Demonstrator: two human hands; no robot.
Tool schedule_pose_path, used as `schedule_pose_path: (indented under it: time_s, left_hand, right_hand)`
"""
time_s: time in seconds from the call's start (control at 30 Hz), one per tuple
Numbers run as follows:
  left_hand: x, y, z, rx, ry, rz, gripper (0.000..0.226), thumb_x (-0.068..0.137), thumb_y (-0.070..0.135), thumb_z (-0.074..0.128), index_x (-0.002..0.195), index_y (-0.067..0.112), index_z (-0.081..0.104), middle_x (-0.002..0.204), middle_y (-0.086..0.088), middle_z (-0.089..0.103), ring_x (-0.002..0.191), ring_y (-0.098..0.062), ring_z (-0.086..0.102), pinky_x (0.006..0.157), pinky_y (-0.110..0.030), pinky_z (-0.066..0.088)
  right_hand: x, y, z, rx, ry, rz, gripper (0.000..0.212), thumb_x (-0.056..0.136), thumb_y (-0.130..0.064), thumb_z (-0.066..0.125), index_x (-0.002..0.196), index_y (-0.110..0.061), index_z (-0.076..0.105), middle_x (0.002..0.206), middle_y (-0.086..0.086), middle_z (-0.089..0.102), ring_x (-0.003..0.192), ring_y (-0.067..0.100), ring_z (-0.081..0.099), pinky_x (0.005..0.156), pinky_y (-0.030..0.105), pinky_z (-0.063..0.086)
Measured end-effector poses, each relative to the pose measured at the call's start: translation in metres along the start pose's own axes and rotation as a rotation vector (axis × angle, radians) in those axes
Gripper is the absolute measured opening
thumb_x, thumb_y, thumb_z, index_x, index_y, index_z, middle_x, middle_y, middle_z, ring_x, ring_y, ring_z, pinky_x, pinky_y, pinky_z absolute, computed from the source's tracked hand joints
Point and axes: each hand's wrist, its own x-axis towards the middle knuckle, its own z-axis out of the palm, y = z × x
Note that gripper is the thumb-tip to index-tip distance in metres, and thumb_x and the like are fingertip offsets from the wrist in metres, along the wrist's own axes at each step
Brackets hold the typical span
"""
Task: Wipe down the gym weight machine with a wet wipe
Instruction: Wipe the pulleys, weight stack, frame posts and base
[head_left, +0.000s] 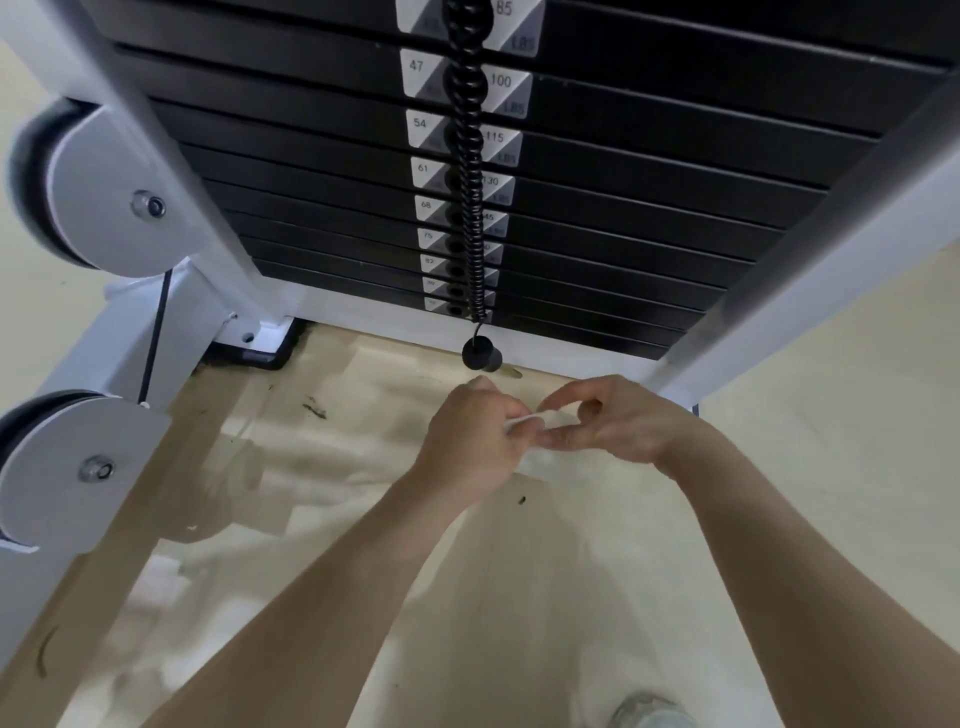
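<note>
Both hands on the wipe, low in front of the weight stack; no wiping yet.
Left hand (470, 436): fingers curled, pinching the small crumpled white wet wipe (521, 421) at its 9 o'clock end. The wipe spans the two hands, long axis roughly 9-to-3. Right hand (618, 421): thumb and fingertips pinch the 3 o'clock end. The black plate weight stack (623, 171) lies at 12 o'clock from both hands, untouched. The white metal frame upright (779, 291) is nearer the right hand. Judgement: the wipe is being opened out.

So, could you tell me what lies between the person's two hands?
In the head view, a thin white wet wipe spans the gap, held by the left hand and right hand.
</note>
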Motion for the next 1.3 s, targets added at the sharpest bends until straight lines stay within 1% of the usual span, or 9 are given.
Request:
schedule_pose_path:
  time_s: [0.17,0.27,0.37,0.53,0.73,0.9,1.03,1.2,1.3]
  left_hand:
    - [0.024,0.022,0.018,0.142,0.138,0.009,0.023,0.096,0.034,0.054,0.086,0.02,0.07,0.071,0.003,0.064,0.068,-0.019,0.06,0.058,-0.029,0.044]
    - [0.041,0.022,0.016,-0.084,0.175,-0.063,0.018,0.095,0.028,0.057,0.099,0.021,0.072,0.085,0.004,0.073,0.078,-0.015,0.067,0.07,-0.027,0.053]
    - [0.052,0.012,0.008,-0.12,0.268,-0.108,0.02,0.096,0.025,0.055,0.102,0.02,0.073,0.089,0.002,0.073,0.082,-0.015,0.067,0.069,-0.024,0.047]
    - [0.057,-0.022,-0.01,-0.086,0.423,-0.191,0.023,0.097,0.027,0.051,0.098,0.018,0.072,0.086,0.003,0.071,0.073,-0.011,0.055,0.056,-0.017,0.03]
    - [0.066,-0.057,-0.04,-0.358,0.597,-0.316,0.009,0.089,0.017,0.063,0.094,0.016,0.071,0.077,0.007,0.069,0.075,-0.012,0.067,0.064,-0.014,0.049]
    - [0.048,-0.062,-0.046,-0.472,0.665,-0.247,0.026,0.085,0.016,0.073,0.087,0.027,0.049,0.075,0.015,0.064,0.07,0.006,0.064,0.062,-0.008,0.046]
    - [0.044,-0.06,-0.023,-0.384,0.395,-0.155,0.013,0.085,0.014,0.069,0.08,0.024,0.062,0.078,0.01,0.067,0.077,0.0,0.063,0.075,-0.018,0.049]
    - [0.061,-0.027,-0.001,-0.213,-0.072,-0.068,0.028,0.088,0.004,0.053,0.11,0.018,0.06,0.113,0.0,0.065,0.106,-0.016,0.061,0.096,-0.032,0.048]
    - [0.064,-0.036,-0.01,-0.183,0.071,-0.167,0.015,0.091,0.008,0.052,0.102,0.015,0.045,0.103,0.0,0.059,0.101,-0.02,0.058,0.08,-0.025,0.041]
  right_hand:
    - [0.018,0.009,0.016,0.316,0.482,0.1,0.012,0.09,-0.018,0.067,0.099,-0.012,0.062,0.073,0.004,0.063,0.054,0.014,0.056,0.048,0.021,0.042]
    - [0.022,-0.002,0.036,0.878,0.454,0.077,0.014,0.091,-0.004,0.058,0.097,-0.012,0.048,0.069,0.012,0.064,0.048,0.019,0.059,0.048,0.023,0.049]
    - [0.031,-0.015,0.052,1.08,0.403,-0.032,0.022,0.09,0.0,0.059,0.094,-0.016,0.044,0.086,0.014,0.069,0.069,0.024,0.067,0.068,0.036,0.059]
    - [0.045,-0.038,0.068,0.891,0.305,-0.182,0.016,0.087,-0.004,0.059,0.08,-0.015,0.068,0.092,0.001,0.072,0.095,0.015,0.065,0.091,0.035,0.049]
    - [0.083,-0.071,0.075,0.714,0.261,-0.262,0.02,0.09,0.002,0.057,0.095,-0.005,0.075,0.088,-0.006,0.073,0.075,-0.009,0.064,0.068,0.007,0.047]
    - [0.109,-0.083,0.09,0.754,0.26,-0.238,0.023,0.094,-0.005,0.055,0.102,-0.011,0.076,0.104,0.004,0.075,0.093,0.018,0.067,0.081,0.028,0.051]
    - [0.096,-0.063,0.088,1.021,0.426,-0.171,0.018,0.086,0.004,0.061,0.088,-0.008,0.076,0.098,0.01,0.075,0.098,0.025,0.07,0.09,0.034,0.055]
    - [0.088,-0.021,0.079,1.139,0.693,-0.024,0.038,0.078,0.009,0.05,0.062,-0.014,0.076,0.075,0.011,0.072,0.081,0.029,0.065,0.078,0.036,0.054]
    - [0.1,-0.039,0.084,0.869,0.539,-0.155,0.037,0.079,0.006,0.052,0.07,-0.018,0.079,0.081,0.005,0.076,0.085,0.022,0.071,0.083,0.036,0.056]
